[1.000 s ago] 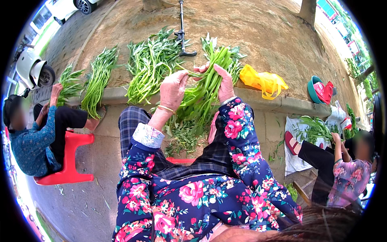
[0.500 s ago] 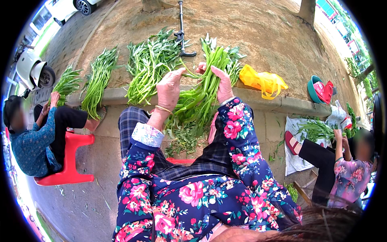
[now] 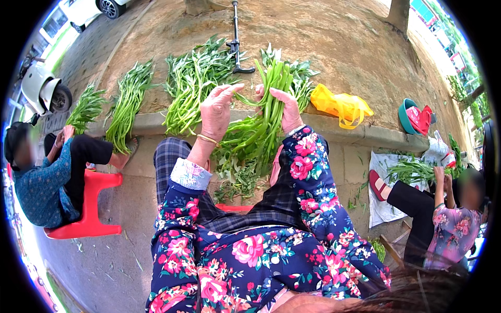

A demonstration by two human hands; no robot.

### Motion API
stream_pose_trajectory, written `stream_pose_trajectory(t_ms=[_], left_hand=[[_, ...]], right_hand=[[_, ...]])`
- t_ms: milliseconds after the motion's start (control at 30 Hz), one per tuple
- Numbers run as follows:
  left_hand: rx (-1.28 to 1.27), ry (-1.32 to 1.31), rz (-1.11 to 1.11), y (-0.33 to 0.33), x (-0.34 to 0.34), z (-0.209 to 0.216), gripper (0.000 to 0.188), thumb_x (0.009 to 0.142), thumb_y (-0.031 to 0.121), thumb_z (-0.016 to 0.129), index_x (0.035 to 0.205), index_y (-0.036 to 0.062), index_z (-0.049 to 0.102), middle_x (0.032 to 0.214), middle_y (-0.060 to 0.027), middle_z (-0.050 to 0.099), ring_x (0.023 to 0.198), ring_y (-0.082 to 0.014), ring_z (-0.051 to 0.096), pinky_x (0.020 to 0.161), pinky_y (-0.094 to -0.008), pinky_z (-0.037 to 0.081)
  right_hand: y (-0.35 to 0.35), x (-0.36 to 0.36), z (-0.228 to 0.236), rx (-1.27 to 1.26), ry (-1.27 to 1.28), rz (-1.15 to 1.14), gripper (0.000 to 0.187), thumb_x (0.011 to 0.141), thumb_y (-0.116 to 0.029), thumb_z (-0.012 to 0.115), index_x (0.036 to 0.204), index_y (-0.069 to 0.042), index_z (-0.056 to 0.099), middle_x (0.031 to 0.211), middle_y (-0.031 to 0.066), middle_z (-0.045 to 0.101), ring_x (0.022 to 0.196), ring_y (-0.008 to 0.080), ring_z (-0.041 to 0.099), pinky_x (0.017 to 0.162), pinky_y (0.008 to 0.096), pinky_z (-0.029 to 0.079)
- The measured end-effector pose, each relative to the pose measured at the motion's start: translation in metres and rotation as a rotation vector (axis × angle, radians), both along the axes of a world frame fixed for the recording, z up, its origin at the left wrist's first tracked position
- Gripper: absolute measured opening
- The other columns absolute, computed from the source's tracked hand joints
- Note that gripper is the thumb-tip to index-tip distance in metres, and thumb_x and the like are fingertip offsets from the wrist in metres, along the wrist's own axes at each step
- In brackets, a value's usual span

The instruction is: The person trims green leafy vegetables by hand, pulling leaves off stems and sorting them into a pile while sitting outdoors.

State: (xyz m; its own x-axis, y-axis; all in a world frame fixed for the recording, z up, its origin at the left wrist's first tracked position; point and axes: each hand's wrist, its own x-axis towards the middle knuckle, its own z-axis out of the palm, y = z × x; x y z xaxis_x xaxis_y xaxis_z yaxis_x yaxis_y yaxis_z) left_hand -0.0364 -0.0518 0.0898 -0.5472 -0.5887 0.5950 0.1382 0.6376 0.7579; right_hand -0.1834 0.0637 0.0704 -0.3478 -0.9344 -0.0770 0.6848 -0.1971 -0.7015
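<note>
My right hand (image 3: pixel 287 110) is closed around a bunch of long-stemmed water spinach (image 3: pixel 271 107), held upright above my knees. My left hand (image 3: pixel 215 110) is beside it, thumb and fingertips pinched at the end of a curved stem that runs across to the bunch. The back of the hand partly hides this pinch. More water spinach and loose leaves (image 3: pixel 237 180) lie below, between my knees. A big pile of water spinach (image 3: pixel 195 88) rests on the kerb left of my hands, and another (image 3: pixel 302 78) is behind the bunch.
A black walking stick (image 3: pixel 236 41) lies on the dirt ahead. Right along the kerb (image 3: pixel 376 136) are a yellow bag (image 3: pixel 339 104) and a teal basin (image 3: pixel 407 117). A person on a red stool (image 3: pixel 94 203) at left and another person (image 3: pixel 454 224) at right handle greens.
My left hand has shifted slightly left and its fingers have straightened a little. The bunch has tipped slightly left. The person at left has lowered their hands.
</note>
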Motion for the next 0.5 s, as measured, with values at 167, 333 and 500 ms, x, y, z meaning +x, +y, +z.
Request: stream_pose_trajectory(t_ms=[167, 333, 500], left_hand=[[0.324, 0.094, -0.276, -0.015, 0.002, -0.003, 0.029, 0.074, -0.012, 0.046, 0.087, 0.0027, 0.066, 0.086, -0.0052, 0.061, 0.070, -0.0113, 0.054, 0.064, -0.0229, 0.046], [0.199, -0.009, -0.267, -0.018, 0.004, 0.003, 0.026, 0.072, -0.013, 0.047, 0.084, 0.0011, 0.065, 0.078, -0.0039, 0.061, 0.067, -0.0097, 0.054, 0.061, -0.0212, 0.045], [0.344, -0.089, -0.306, -0.022, 0.011, 0.012, 0.021, 0.078, -0.009, 0.050, 0.088, 0.0019, 0.065, 0.076, -0.0007, 0.061, 0.063, -0.0069, 0.053, 0.059, -0.0198, 0.045]], right_hand=[[-0.001, -0.003, -0.003, 0.002, -0.006, 0.036, 0.027, 0.082, -0.021, 0.054, 0.098, 0.001, 0.053, 0.096, 0.0085, 0.055, 0.081, 0.0173, 0.057, 0.065, 0.0309, 0.051], [-0.001, -0.002, -0.003, -0.010, 0.017, 0.066, 0.027, 0.081, -0.021, 0.054, 0.097, 0.001, 0.053, 0.092, 0.0101, 0.055, 0.083, 0.0201, 0.057, 0.065, 0.0307, 0.052], [-0.003, -0.003, -0.005, 0.021, 0.058, 0.035, 0.027, 0.080, -0.021, 0.054, 0.096, 0.001, 0.053, 0.093, 0.0116, 0.056, 0.086, 0.0225, 0.059, 0.066, 0.0308, 0.051]])
